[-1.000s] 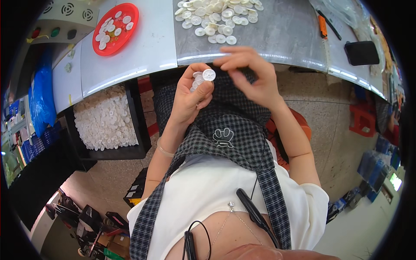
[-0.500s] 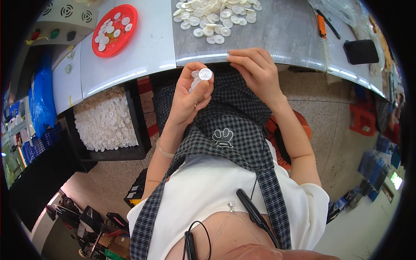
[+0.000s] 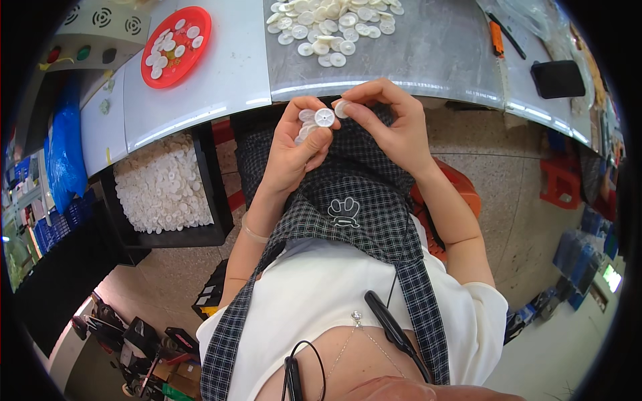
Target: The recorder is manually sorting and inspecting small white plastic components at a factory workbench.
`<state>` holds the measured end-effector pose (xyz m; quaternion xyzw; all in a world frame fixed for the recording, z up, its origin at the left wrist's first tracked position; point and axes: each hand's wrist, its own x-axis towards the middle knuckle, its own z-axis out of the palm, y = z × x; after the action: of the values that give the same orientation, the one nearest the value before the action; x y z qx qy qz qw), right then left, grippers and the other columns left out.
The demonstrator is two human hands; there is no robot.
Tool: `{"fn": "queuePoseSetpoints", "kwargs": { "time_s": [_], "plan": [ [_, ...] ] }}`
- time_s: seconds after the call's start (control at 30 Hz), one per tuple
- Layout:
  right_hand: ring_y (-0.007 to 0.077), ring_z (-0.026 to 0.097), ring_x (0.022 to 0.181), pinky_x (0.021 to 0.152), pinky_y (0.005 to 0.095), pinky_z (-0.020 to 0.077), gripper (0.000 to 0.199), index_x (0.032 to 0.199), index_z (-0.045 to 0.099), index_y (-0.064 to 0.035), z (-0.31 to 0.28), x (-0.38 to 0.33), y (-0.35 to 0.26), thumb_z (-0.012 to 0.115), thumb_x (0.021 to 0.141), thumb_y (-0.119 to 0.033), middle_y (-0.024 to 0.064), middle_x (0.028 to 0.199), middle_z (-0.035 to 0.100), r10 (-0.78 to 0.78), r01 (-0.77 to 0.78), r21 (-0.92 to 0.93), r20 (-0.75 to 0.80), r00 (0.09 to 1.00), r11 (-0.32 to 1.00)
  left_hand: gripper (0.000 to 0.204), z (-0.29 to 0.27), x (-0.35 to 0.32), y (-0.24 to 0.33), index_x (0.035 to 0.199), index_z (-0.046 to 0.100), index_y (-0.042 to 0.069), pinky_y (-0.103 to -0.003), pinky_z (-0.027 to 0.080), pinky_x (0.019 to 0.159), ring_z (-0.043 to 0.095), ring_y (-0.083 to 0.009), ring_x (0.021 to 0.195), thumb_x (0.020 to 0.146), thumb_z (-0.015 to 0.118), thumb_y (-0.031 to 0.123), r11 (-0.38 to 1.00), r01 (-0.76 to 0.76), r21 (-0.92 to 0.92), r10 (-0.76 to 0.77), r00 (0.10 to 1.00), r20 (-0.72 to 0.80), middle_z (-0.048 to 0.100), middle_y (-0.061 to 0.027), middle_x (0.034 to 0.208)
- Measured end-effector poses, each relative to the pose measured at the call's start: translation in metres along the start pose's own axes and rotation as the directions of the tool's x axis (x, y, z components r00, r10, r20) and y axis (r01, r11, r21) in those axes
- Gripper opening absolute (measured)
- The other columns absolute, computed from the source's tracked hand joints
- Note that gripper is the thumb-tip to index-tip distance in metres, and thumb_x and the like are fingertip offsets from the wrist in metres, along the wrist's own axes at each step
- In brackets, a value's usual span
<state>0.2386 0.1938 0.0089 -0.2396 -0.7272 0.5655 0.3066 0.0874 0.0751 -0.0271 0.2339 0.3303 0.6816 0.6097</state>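
Note:
My left hand is closed on several small white plastic gears, the front one face up at the fingertips. Just beside them, my right hand pinches a single white disc between thumb and forefinger. Both hands are over my lap, close to the table's front edge. Beyond them on the grey table top lies a loose pile of white discs of the same kind. Some of the discs deeper in my left palm are hidden by its fingers.
At the far left a red plate holds several white discs. A black bin full of white discs is left of my lap. An orange cutter and a black phone lie at the right. A red stool stands on the floor.
My right hand has moved left and lowered slightly toward the left hand; the disc in its pinch now shows clearly. The gears in my left hand have shifted slightly right.

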Motion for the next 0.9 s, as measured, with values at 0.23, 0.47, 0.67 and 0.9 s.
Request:
{"fn": "queuePoseSetpoints", "kwargs": {
  "time_s": [0.23,0.47,0.67,0.9],
  "plan": [
    [0.0129,0.065,0.090,0.085,0.0265,0.0513,0.012,0.102,0.066,0.0004,0.003,0.001,0.006,0.064,0.091,0.001,0.0060,0.096,0.069,0.098,-0.099,0.186,0.017,0.995,0.977,0.031,0.005,0.000,0.002,0.118,0.047,0.007,-0.014,0.033,0.041,0.046,-0.0012,0.058,0.093,0.066,0.010,1.000,0.025,-0.002,-0.025,0.999,-0.028,0.061,-0.0063,0.099],
    [0.0114,0.063,0.092,0.083,0.0253,0.0513,0.011,0.100,0.065,0.0009,0.006,0.002,0.006,0.064,0.090,0.002,0.0049,0.099,0.066,0.068,-0.081,0.261,0.059,0.996,0.962,0.035,0.013,0.004,0.002,0.121,0.050,0.005,-0.014,0.032,0.040,0.043,0.0003,0.053,0.091,0.067,0.004,0.998,0.025,0.051,-0.021,0.997,-0.072,0.058,-0.0008,0.089],
    [0.0129,0.063,0.092,0.075,0.0260,0.0507,0.015,0.102,0.067,-0.0040,0.003,0.012,0.007,0.065,0.088,0.000,0.0035,0.101,0.067,-0.018,0.017,-0.026,-0.036,0.999,1.000,0.034,0.007,0.002,-0.002,0.121,0.052,0.004,-0.014,0.031,0.040,0.042,0.0008,0.053,0.091,0.068,0.007,0.996,-0.011,0.087,0.018,0.996,-0.084,0.057,0.0011,0.084],
    [0.0249,0.061,0.096,0.079,0.0359,0.0506,0.018,0.100,0.068,-0.0082,0.001,0.036,0.031,0.071,0.082,-0.006,0.0037,0.106,0.067,-0.460,0.338,-0.663,-0.011,0.888,0.668,0.035,0.004,0.001,-0.002,0.123,0.051,0.005,-0.014,0.032,0.041,0.041,0.0000,0.054,0.093,0.068,0.011,0.999,0.010,0.051,-0.007,0.999,-0.054,0.057,-0.0006,0.086]
  ]
}}
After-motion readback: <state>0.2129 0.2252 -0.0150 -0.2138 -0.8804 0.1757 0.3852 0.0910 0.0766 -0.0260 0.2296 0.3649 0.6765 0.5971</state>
